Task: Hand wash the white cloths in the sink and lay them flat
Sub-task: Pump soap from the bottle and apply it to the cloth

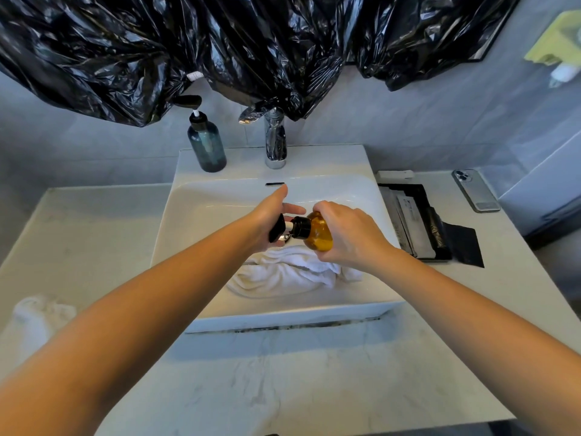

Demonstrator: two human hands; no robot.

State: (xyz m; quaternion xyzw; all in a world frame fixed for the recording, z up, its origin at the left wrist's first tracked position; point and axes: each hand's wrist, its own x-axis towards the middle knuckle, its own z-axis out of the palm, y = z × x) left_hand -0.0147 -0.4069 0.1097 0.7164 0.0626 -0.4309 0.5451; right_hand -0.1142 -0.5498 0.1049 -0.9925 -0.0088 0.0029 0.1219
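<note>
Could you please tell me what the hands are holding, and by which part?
The right hand grips the amber pump bottle round its body, tilted over the sink; the left hand rests against its black pump head.

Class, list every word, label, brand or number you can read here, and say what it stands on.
Nothing is legible.
Packets in the black tray: print too blurred to read.
White tag on the black plastic: too small to read.
Amber bottle, blue bottle: no label shows.
</note>
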